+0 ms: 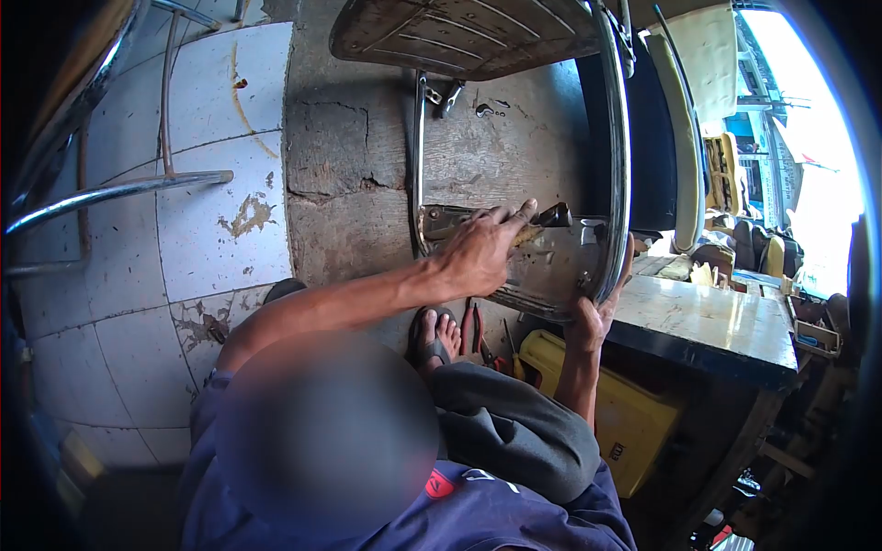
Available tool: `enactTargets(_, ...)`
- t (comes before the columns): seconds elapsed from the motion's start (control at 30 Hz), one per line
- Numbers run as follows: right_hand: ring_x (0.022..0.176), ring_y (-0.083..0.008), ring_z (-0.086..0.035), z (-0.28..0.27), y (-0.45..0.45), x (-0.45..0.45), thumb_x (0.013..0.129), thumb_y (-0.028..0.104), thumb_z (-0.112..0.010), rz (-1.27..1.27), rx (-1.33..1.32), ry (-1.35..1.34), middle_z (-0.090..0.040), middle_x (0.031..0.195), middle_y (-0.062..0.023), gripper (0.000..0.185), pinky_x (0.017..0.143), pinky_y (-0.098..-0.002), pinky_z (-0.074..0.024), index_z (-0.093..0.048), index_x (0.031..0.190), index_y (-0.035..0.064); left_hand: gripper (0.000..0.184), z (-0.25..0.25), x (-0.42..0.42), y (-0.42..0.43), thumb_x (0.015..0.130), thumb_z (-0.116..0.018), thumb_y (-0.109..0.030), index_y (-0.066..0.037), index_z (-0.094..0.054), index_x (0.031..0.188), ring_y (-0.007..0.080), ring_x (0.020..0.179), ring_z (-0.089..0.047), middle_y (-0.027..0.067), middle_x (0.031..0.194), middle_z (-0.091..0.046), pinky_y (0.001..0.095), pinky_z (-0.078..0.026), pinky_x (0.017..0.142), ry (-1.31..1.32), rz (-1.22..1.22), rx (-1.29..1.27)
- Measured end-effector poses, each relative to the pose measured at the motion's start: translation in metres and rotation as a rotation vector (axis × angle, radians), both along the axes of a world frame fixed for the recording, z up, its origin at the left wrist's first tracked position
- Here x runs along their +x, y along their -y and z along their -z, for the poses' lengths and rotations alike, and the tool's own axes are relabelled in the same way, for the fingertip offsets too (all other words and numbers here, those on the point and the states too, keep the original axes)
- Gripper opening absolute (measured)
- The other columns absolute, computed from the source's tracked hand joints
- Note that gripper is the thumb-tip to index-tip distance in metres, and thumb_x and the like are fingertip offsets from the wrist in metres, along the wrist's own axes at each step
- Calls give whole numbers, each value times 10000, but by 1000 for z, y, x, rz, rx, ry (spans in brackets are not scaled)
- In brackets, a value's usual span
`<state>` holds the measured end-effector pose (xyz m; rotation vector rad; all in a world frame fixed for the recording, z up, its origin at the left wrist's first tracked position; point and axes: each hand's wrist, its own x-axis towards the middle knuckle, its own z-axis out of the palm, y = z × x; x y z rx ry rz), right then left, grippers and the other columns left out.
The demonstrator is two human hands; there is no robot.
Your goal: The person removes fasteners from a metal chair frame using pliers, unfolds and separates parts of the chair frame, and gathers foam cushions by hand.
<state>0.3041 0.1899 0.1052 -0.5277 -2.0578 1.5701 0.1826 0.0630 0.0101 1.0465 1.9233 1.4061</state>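
Two bare hands on one tube frame. Left hand palm down over the frame's lower panel, fingers bent and close together, index stretched furthest. Yellowish piece shows just under the left fingertips; cannot tell whether it is gripped. Dark rounded object just beyond them; contact unclear.

Right hand curled round the near corner of the frame, thumb on the near side, other fingers on the outer side, partly hidden. Brown ribbed panel well ahead of both sets of fingers, between the frame's upper ends.

Red-handled pliers on the floor, nearer the body than the left fingers, beside a sandalled foot. Yellow box below the right fingers; workbench just to their right.
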Motion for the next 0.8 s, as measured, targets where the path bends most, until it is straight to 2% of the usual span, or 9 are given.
enactTargets(0.03,1031,-170,-531,10,-13,8,633,106,-636,-13,-61,45,-507,1213,-77,934,820,-286,-485,-290,1497,31,758,0,-3,-4,848,-589,-13,-53,-280,1539,407,1206,-508,237,1355,-477,457,-406,1062,-69,0,10)
enactTargets(0.07,1031,-170,-531,12,-18,11,633,106,-636,-11,-60,48,-507,1213,-77,934,820,-286,-485,-290,1497,31,758,0,-3,-5,848,-589,-13,-53,-280,1539,407,1206,-508,237,1355,-477,457,-406,1062,-66,2,11)
enactTargets(0.13,1080,-174,-525,14,-23,15,630,101,-636,-40,-89,162,-516,1232,-85,890,864,-288,-483,-335,1464,16,839,0,-4,-7,782,-574,38,-88,-267,1554,414,1247,-475,232,1394,-456,486,-358,1095,-296,-99,101)
enactTargets(0.27,1024,-172,-557,17,-28,19,635,96,-623,-55,-4,182,-551,1185,-85,797,826,-283,-497,-407,1395,-12,909,10,-1,-13,735,-557,60,-124,-243,1568,415,1285,-441,223,1425,-432,536,-301,1121,-455,-177,141)
enactTargets(0.33,948,-166,-588,19,-29,22,642,97,-624,-13,-121,190,-583,1097,-73,700,775,-270,-505,-472,1312,-38,911,10,0,-11,748,-555,54,-138,-222,1575,401,1315,-412,211,1443,-412,597,-246,1134,-514,-206,152)
enactTargets(0.37,948,-166,-588,19,-28,22,642,97,-624,-13,-122,191,-583,1097,-73,700,775,-270,-505,-472,1312,-38,911,10,-1,-11,748,-555,54,-138,-222,1575,401,1315,-412,211,1443,-412,597,-246,1134,-513,-206,151)
enactTargets(0.43,880,-157,-597,16,-26,20,645,100,-634,4,-102,192,-599,1044,-67,662,728,-259,-506,-496,1276,-51,889,13,-3,-15,776,-561,38,-148,-221,1576,376,1329,-402,188,1443,-410,660,-219,1123,-613,-208,116)
enactTargets(0.63,877,-150,-583,15,-20,17,651,99,-632,15,-114,158,-608,1041,-71,647,745,-268,-495,-499,1266,-53,752,20,-11,-24,877,-562,-79,-154,-263,1563,343,1332,-408,148,1414,-437,683,-214,1119,-768,-303,177)
enactTargets(0.8,882,-152,-580,16,-26,21,656,96,-629,3,-89,212,-610,1037,-70,629,764,-279,-491,-505,1254,-55,713,5,-12,-17,892,-549,-90,-126,-284,1553,338,1302,-440,162,1399,-454,699,-210,1109,-764,-289,131)
